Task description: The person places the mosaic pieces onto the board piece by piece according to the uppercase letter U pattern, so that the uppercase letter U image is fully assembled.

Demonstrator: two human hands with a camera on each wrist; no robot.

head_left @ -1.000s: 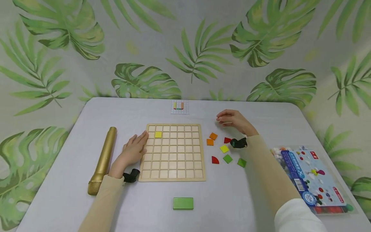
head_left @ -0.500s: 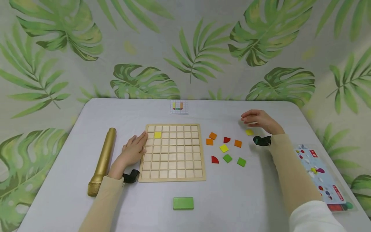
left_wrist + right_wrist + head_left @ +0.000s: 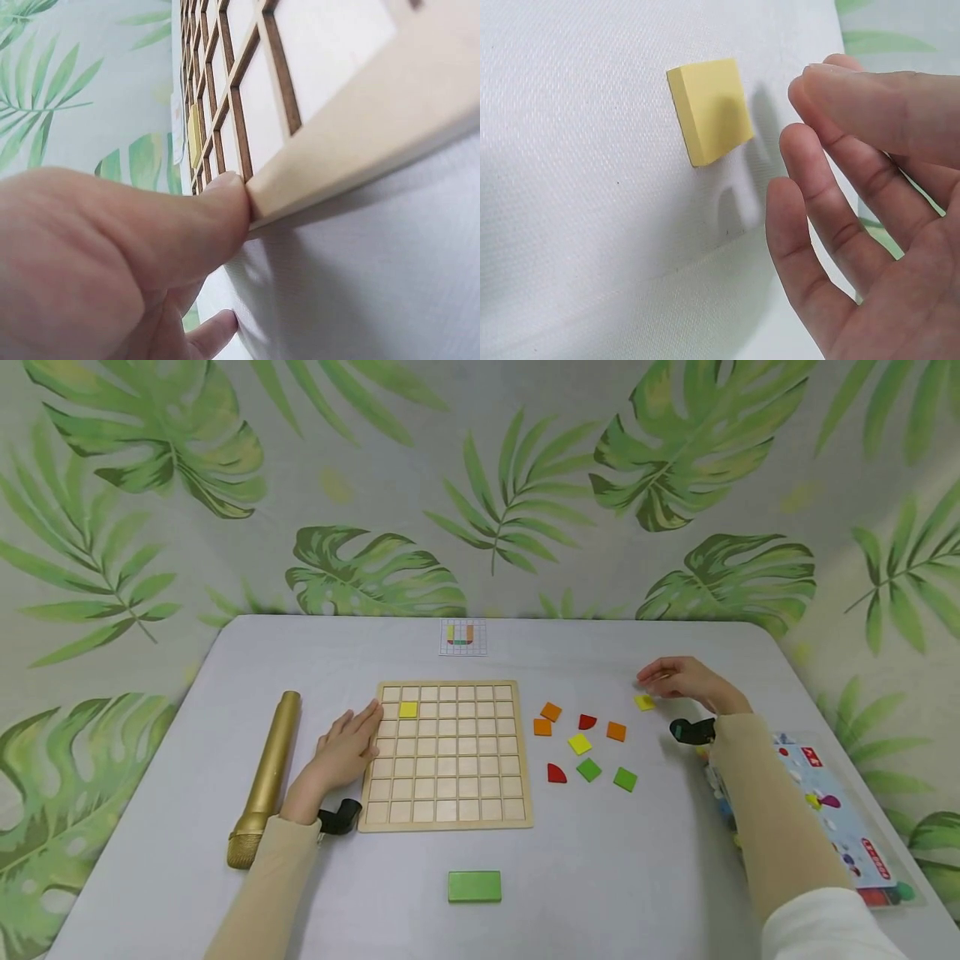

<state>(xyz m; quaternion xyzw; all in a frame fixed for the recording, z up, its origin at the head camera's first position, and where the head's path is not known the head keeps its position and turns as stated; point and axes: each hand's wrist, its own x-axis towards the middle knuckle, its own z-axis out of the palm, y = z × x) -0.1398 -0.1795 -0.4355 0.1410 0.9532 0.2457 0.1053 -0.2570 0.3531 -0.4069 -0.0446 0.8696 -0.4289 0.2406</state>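
My left hand [image 3: 347,748] rests against the left edge of a wooden grid board [image 3: 450,826]. In the left wrist view the thumb touches the board's frame [image 3: 360,124]. One yellow square tile [image 3: 408,709] sits in a cell near the board's upper left. Over on the right, my right hand [image 3: 693,681] hovers by a second yellow square tile [image 3: 643,702] on the table. The right wrist view shows that yellow tile [image 3: 716,109] apart from the loosely bent fingers, which hold nothing.
Several loose orange, red, yellow and green tiles [image 3: 579,743] lie right of the board. A pattern card [image 3: 462,637] is behind it, a green block [image 3: 474,887] in front. A gold microphone [image 3: 268,768] lies left; a clear box [image 3: 855,827] stands right, partly behind the sleeve.
My right hand has moved right, past the loose tiles, to beside the far yellow tile. An orange tile and that yellow tile have come into sight. The left hand has stayed in place.
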